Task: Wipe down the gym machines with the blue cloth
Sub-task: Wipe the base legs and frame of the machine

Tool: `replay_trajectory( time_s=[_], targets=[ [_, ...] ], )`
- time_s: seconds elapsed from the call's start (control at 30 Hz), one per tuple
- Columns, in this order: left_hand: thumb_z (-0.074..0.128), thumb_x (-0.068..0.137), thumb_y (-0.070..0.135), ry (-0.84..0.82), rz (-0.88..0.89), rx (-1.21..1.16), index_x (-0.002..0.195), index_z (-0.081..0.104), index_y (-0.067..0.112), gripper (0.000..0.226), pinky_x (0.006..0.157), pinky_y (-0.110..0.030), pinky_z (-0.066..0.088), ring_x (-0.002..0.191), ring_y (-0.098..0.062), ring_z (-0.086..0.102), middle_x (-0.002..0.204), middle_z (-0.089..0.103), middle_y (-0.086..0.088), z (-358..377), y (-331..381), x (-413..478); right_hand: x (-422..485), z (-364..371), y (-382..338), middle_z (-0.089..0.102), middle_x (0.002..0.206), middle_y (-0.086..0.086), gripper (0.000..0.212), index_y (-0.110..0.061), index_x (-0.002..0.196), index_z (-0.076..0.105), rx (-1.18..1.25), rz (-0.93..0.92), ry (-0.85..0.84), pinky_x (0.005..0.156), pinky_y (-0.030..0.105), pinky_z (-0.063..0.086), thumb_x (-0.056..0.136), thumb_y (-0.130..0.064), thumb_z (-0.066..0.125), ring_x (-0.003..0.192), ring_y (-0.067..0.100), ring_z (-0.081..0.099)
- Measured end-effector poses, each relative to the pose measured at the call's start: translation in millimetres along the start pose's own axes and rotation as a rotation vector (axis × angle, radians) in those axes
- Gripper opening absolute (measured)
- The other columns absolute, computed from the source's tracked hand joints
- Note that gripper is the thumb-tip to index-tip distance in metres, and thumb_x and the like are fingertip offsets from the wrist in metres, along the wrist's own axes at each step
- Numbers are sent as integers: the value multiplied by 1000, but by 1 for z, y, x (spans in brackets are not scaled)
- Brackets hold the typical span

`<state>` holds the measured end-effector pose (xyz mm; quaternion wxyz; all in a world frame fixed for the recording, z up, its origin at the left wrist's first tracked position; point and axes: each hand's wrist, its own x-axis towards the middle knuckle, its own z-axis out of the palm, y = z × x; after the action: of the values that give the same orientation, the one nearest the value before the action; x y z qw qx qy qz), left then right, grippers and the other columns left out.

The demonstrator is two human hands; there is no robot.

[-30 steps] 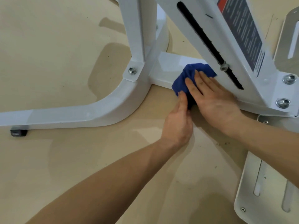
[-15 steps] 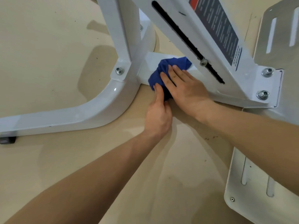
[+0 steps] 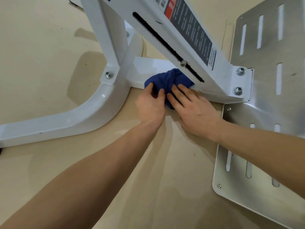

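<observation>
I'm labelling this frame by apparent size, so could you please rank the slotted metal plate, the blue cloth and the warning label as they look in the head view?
1. slotted metal plate, clearly largest, partly out of frame.
2. warning label, long and narrow, cut off at the top.
3. blue cloth, bunched and partly covered by both hands, so its true extent is unsure.

- Blue cloth (image 3: 166, 80): bunched, pressed on the low white crossbar (image 3: 148, 66) of the gym machine.
- Left hand (image 3: 151, 105): fingers curled over the cloth's near edge.
- Right hand (image 3: 193, 111): fingers laid flat against the cloth's right side.
- Slanted white beam (image 3: 165, 22): black slot, dark label, print unreadable.
- Bolts (image 3: 238, 90): two on the beam's foot bracket.
- Metal plate (image 3: 267, 80): slotted, apparently on the beige floor (image 3: 41, 55).
</observation>
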<state>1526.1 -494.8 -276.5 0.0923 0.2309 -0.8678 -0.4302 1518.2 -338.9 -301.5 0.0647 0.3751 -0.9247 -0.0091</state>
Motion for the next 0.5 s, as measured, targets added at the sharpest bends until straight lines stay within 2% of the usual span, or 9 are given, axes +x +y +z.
replay_trajectory(
  time_s=[0.03, 0.07, 0.13, 0.2, 0.27, 0.33, 0.37, 0.43, 0.5],
  targets=[
    [61, 92, 24, -11, 27, 41, 92, 64, 19, 6, 62, -16, 43, 62, -6, 52, 70, 59, 12, -2, 2, -3, -6, -2, 1, 37, 154, 20, 57, -5, 149, 39, -23, -12, -18, 115, 50, 31, 95, -22, 46, 142, 37, 34],
    [61, 92, 22, -18, 63, 77, 106, 67, 19, 16, 64, -8, 41, 68, -6, 54, 77, 61, 12, -5, 3, -5, -12, -4, 2, 39, 153, 20, 56, -4, 148, 41, -34, -20, -23, 113, 50, 33, 94, -22, 47, 141, 37, 36],
    [62, 92, 19, -55, 198, 152, 121, 66, 18, 30, 74, -3, 35, 86, -9, 60, 99, 68, 6, -11, 0, -6, -22, -6, 1, 45, 148, 20, 54, -4, 146, 43, -15, -17, -30, 109, 49, 37, 95, -21, 46, 136, 36, 42],
    [63, 92, 16, -123, 378, 242, 124, 65, 12, 32, 88, -8, 34, 107, -15, 58, 121, 64, -3, -14, -6, -3, -29, -9, -3, 48, 144, 18, 54, -4, 145, 43, 26, -9, -50, 107, 46, 39, 94, -21, 42, 130, 35, 47],
    [64, 91, 15, -197, 522, 357, 128, 61, 8, 37, 97, -24, 42, 117, -24, 54, 129, 58, -8, -14, -15, 4, -31, -13, -7, 52, 138, 16, 52, -5, 141, 47, 49, -28, -32, 101, 43, 43, 92, -22, 43, 121, 33, 53],
    [67, 89, 17, -199, 617, 448, 129, 59, 8, 41, 97, -34, 45, 117, -30, 53, 130, 57, -9, -16, -20, 11, -29, -14, -11, 53, 137, 16, 49, -5, 137, 51, 38, -45, 26, 95, 44, 45, 92, -22, 46, 118, 34, 55],
    [68, 88, 20, -185, 656, 489, 128, 59, 9, 43, 94, -35, 46, 116, -30, 53, 129, 58, -7, -17, -21, 14, -26, -14, -12, 50, 142, 18, 51, -5, 138, 51, 16, -42, 50, 98, 45, 44, 91, -22, 46, 123, 35, 52],
    [70, 87, 26, -143, 728, 555, 127, 59, 11, 44, 85, -37, 50, 111, -30, 56, 127, 60, -5, -20, -20, 22, -14, -14, -12, 33, 156, 21, 58, -4, 146, 43, -58, -21, 59, 113, 47, 33, 92, -24, 45, 141, 37, 36],
    [69, 86, 30, -130, 715, 585, 127, 58, 14, 46, 79, -39, 52, 110, -29, 56, 126, 59, -4, -24, -17, 31, 3, -11, -9, 17, 162, 21, 62, -3, 152, 32, -90, 7, 9, 122, 48, 20, 96, -28, 43, 149, 36, 19]
  ],
)
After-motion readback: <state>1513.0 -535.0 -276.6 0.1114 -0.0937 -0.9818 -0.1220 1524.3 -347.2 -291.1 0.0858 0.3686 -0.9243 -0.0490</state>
